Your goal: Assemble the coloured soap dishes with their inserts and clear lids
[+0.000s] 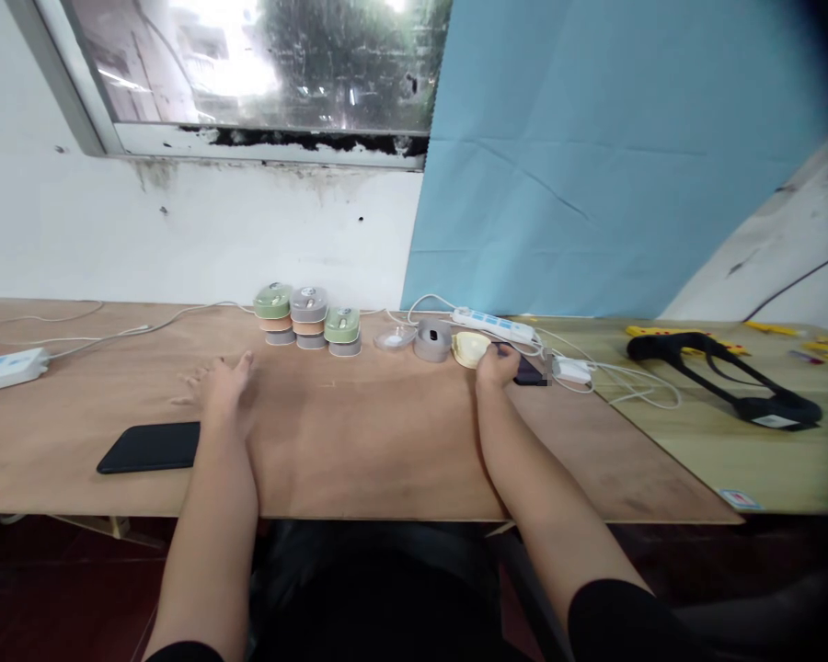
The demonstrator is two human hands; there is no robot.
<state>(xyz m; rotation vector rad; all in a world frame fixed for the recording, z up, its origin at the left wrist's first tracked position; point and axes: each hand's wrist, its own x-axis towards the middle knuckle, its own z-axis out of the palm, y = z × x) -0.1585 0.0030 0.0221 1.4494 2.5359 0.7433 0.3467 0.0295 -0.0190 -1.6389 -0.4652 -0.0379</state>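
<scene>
My left hand point(224, 382) lies on the brown board with its fingers spread, holding nothing. A black phone-like slab point(150, 448) is just in front of it, partly behind my forearm. My right hand point(497, 366) is closed at the right edge of a small pale yellow container point(470, 349); the fingertips are partly hidden. Left of that container stand a grey round container point(432, 340) with a dark spot and a clear lid point(394, 338). Farther left are stacked small containers in green point(273, 300), grey point(309, 302) and green over grey point(342, 324), with clear tops.
A white power strip point(493, 324) lies behind my right hand, with a dark flat object point(530, 368), a white adapter point(571, 370) and loose cables beside it. Another power strip point(8, 370) is at far left. A black strap frame point(724, 377) sits at right.
</scene>
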